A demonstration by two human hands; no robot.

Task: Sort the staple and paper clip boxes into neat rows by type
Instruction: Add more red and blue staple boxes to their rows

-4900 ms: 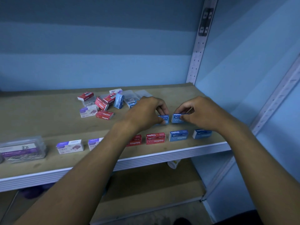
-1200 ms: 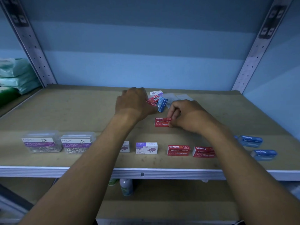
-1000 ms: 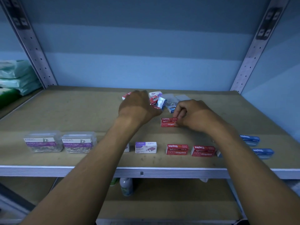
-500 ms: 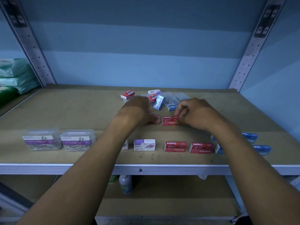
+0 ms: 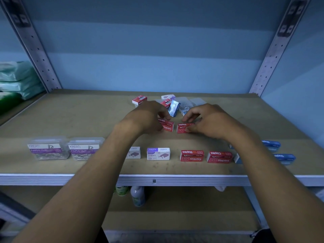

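Our left hand [image 5: 149,118] pinched one red Staples box [image 5: 167,125] and our right hand [image 5: 206,120] pinched a second red Staples box [image 5: 183,128] just at its 3 o'clock, both resting mid-shelf [image 5: 70,116]. At 6 o'clock stood the front row [image 5: 192,155]; at 12 o'clock lay the unsorted pile [image 5: 172,105].

Two bare forearms — no sleeves
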